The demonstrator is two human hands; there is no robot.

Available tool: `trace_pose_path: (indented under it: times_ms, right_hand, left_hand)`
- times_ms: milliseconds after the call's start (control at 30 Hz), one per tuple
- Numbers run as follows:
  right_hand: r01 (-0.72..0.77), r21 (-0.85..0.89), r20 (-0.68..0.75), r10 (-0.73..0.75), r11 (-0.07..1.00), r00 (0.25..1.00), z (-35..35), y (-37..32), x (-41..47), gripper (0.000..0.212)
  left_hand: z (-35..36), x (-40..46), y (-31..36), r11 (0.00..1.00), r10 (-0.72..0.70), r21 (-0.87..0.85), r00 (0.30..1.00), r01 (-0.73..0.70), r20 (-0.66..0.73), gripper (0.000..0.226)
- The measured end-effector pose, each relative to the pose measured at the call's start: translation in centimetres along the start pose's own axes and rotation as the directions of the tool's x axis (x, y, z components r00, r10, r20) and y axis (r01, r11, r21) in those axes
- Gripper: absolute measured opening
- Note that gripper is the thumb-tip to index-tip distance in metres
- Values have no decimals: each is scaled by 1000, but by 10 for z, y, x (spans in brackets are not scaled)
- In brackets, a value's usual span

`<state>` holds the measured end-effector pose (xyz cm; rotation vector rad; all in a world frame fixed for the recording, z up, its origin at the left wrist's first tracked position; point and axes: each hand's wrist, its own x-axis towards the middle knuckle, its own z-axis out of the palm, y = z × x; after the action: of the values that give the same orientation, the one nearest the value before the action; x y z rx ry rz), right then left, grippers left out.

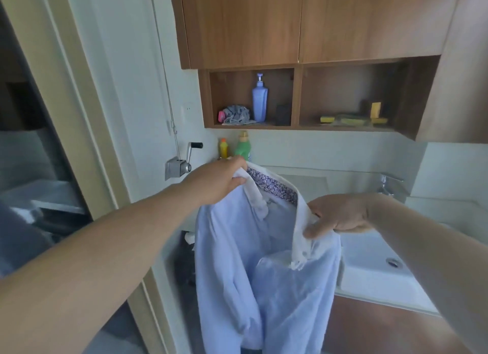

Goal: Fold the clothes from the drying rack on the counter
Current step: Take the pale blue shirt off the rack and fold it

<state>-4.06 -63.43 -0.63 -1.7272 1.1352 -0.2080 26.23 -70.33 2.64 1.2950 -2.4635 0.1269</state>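
Left hand (216, 180) and right hand (340, 215) each pinch the shirt (264, 274) collar, fingers clamped, shirt hanging beside sink (375, 274).

Two bare forearms, no sleeves in view; left hand (219, 180) and right hand (340, 213) without rings, watch, gloves; fingernails short, unpainted

home laundry nook | white sink (375, 271) | wooden wall cabinets (264, 23) | detergent bottles (243, 146)
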Motion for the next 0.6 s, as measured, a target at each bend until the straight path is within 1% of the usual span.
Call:
trace_pose_path:
  times_ms: [100, 133, 167, 200, 233, 267, 333, 400, 433, 467, 500, 533, 600]
  right_hand:
    - [-171, -51, -50, 168, 984, 985, -35, 1, 15, 32]
    - [-208, -38, -79, 204, 977, 976, -53, 2, 24, 30]
    - [-231, -38, -116, 225, 972, 967, -60, -1, 27, 27]
    - [-255, -42, -164, 245, 966, 956, -76, -3, 38, 24]
    - [-293, -89, -228, 267, 952, 936, -88, -7, 46, 25]
    - [-335, -180, -301, 272, 925, 914, -101, -10, 57, 30]
    - [-447, -426, -467, 232, 787, 853, -130, -10, 84, 42]
    - [-526, -545, -556, 188, 652, 810, -163, 1, 125, 43]
    - [-551, -564, -578, 182, 615, 795, -172, 9, 137, 42]
    - [-591, -566, -610, 191, 574, 769, -189, 17, 161, 40]
    - [-629, -541, -654, 192, 558, 732, -197, 26, 176, 36]
    - [-668, -505, -699, 195, 546, 688, -205, 35, 194, 32]
    - [-720, -383, -790, 199, 578, 580, -220, 54, 233, 32]
  left_hand:
    - [1, 38, -18, 991, 73, 92, 977, -93, 202, 25]
    - [6, 60, -29, 987, 89, 105, 964, -118, 252, 28]
    - [4, 71, -35, 981, 100, 132, 957, -140, 272, 31]
    - [9, 95, -46, 973, 118, 162, 956, -166, 269, 34]
    - [12, 113, -55, 961, 138, 201, 958, -192, 252, 37]
    - [15, 131, -64, 949, 151, 236, 960, -208, 237, 39]
    - [29, 166, -85, 934, 171, 278, 966, -222, 195, 37]
    - [47, 200, -109, 935, 167, 288, 974, -206, 154, 37]
    - [55, 208, -115, 934, 168, 294, 977, -200, 131, 37]
    - [68, 228, -128, 936, 156, 298, 979, -189, 131, 37]
    - [80, 238, -135, 941, 142, 291, 982, -174, 126, 36]
    - [94, 251, -144, 946, 125, 283, 984, -157, 128, 35]
    - [125, 283, -167, 958, 110, 251, 986, -140, 128, 31]
